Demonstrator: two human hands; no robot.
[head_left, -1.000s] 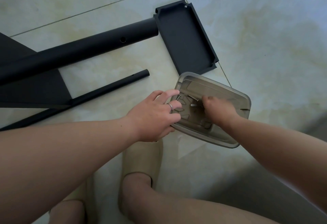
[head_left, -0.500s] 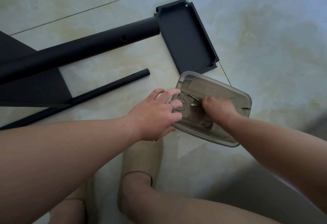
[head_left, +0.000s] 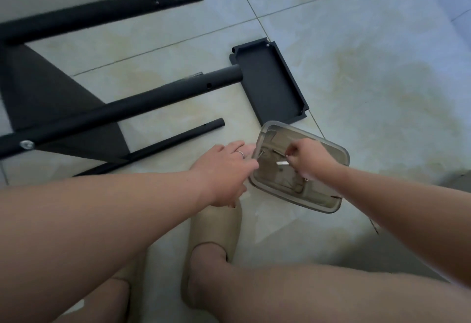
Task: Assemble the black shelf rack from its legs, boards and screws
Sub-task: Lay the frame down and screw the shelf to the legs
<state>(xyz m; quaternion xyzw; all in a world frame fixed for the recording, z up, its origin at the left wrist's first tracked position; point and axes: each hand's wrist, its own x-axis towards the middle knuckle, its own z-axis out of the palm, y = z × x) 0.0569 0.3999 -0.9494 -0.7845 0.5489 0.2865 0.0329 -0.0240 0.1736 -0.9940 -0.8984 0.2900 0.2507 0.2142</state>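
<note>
Smoky tray (head_left: 319, 199), right hand (head_left: 309, 161) pinching a screw (head_left: 287, 156) inside, left hand (head_left: 224, 169) relaxed against its rim

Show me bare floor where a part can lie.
Widest: tile right of the black board and clear tray. Also the strip between upper leg and middle leg. Crowded around the left hand, thin rod and slipper.
</note>
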